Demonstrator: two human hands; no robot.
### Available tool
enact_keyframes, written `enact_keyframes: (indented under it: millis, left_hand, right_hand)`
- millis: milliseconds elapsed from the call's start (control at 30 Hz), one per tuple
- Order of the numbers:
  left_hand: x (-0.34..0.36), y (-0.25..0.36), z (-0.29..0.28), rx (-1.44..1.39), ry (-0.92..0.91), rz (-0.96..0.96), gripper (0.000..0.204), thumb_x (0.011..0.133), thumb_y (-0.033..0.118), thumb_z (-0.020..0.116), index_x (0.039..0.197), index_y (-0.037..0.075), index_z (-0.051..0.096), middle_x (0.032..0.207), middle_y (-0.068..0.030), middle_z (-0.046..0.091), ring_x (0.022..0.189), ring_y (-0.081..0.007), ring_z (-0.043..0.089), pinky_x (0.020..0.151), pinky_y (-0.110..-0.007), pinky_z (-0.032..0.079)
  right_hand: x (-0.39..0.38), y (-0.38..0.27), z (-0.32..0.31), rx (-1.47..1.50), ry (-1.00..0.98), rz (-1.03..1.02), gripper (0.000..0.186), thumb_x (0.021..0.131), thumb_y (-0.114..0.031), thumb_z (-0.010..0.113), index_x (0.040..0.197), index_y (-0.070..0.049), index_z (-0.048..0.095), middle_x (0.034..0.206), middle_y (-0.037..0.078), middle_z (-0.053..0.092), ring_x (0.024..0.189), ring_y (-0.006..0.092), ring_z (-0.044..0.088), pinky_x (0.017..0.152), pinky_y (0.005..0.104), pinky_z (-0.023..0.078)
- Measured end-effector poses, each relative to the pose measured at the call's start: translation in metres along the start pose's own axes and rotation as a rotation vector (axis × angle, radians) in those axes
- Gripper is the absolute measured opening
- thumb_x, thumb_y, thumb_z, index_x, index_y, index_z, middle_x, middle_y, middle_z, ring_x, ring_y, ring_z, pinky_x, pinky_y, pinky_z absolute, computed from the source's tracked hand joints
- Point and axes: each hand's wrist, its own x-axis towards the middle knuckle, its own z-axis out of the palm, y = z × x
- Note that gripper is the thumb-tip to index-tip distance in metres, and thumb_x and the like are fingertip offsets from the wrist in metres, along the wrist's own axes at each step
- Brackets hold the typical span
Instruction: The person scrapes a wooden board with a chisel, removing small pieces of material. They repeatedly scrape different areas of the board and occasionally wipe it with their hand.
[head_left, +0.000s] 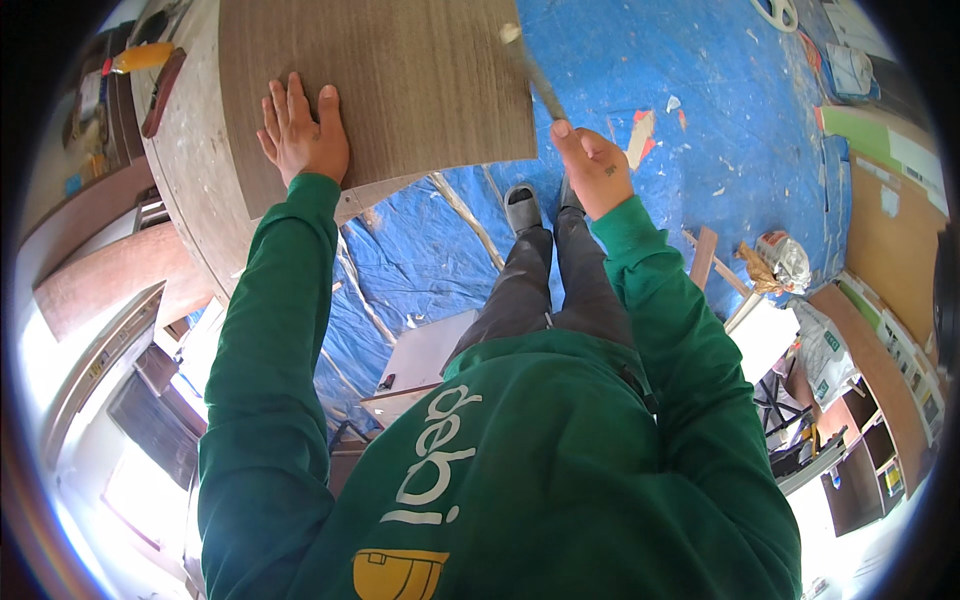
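Observation:
My left hand [307,135] lies flat, fingers apart, on a brown wood-grain panel [410,80], which rests on a pale work board [190,190]. At the panel's right edge, my right hand [595,175] grips a narrow, greyish stick-like tool [540,78] with a pale tip. The tool slants up and left from my fist, its upper end beside the panel's edge, somewhat blurred; I cannot tell if it touches.
Blue sheeting [660,80] covers the floor around my sandalled feet [522,208]. A yellow bottle [140,57] is at upper left. At right are crumpled bags [785,260], wood offcuts [704,255] and leaning boards [890,215]. A pale panel [425,350] lies below.

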Motion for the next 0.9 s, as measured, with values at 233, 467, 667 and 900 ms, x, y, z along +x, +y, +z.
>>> enact_keyframes:
  millis: [233,467,667,900]
  left_hand:
    - [-0.001,0.000,0.000,-0.012,0.001,0.003,0.072,0.102,0.062,0.041,0.160,0.018,0.038,0.170,-0.0087,0.026,0.159,-0.0278,0.016,0.129,-0.050,0.006]
    - [-0.001,0.000,-0.001,-0.035,-0.001,0.007,0.073,0.102,0.062,0.041,0.160,0.018,0.037,0.170,-0.0088,0.025,0.159,-0.0275,0.016,0.129,-0.050,0.006]
    - [-0.002,-0.001,-0.001,-0.038,0.003,0.016,0.073,0.102,0.063,0.039,0.161,0.018,0.036,0.171,-0.0087,0.024,0.159,-0.0274,0.015,0.129,-0.050,0.005]
    - [-0.003,-0.004,0.002,-0.042,0.028,0.033,0.074,0.102,0.063,0.038,0.161,0.019,0.036,0.171,-0.0087,0.024,0.159,-0.0272,0.016,0.129,-0.051,0.006]
  right_hand:
    - [0.005,-0.025,0.005,0.190,-0.106,0.013,0.061,0.087,-0.057,0.078,0.069,-0.004,0.053,0.064,0.001,0.048,0.061,0.0124,0.043,0.054,0.0339,0.037]
    - [-0.022,-0.008,-0.004,-0.095,-0.056,-0.119,0.052,0.083,-0.047,0.085,0.075,-0.005,0.055,0.064,0.001,0.049,0.061,0.0104,0.044,0.054,0.0316,0.039]
    - [-0.047,-0.009,-0.024,0.112,-0.113,-0.044,0.034,0.099,-0.031,0.071,0.084,-0.002,0.059,0.067,0.000,0.052,0.061,0.0091,0.045,0.055,0.0284,0.039]
    - [-0.062,-0.029,-0.044,-0.095,-0.177,-0.135,0.026,0.104,-0.024,0.063,0.098,0.001,0.065,0.071,0.006,0.057,0.064,0.0125,0.056,0.059,0.0309,0.045]
